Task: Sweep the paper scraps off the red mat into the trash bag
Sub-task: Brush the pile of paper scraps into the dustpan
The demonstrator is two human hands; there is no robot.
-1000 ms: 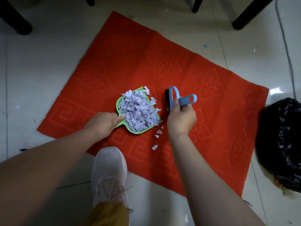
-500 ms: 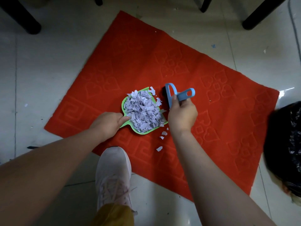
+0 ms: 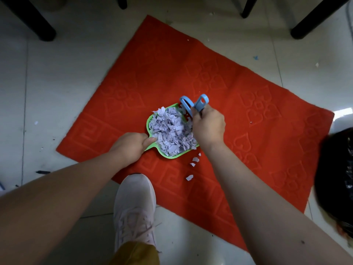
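Head view showed most paper scraps (image 3: 172, 133) heaped in the green dustpan (image 3: 168, 156), which my left hand (image 3: 129, 147) gripped; my right hand (image 3: 208, 127) clutched the blue brush (image 3: 193, 105). A few stray scraps (image 3: 193, 165) (beside the pan) remained on the red mat (image 3: 248, 150); nothing had reached the trash bag (image 3: 336, 178), I judged.

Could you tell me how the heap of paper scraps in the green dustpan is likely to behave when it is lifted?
The paper scraps are small, loose and heaped above the dustpan rim, so some would probably slide or flutter off. Stray bits already lie on the red mat.
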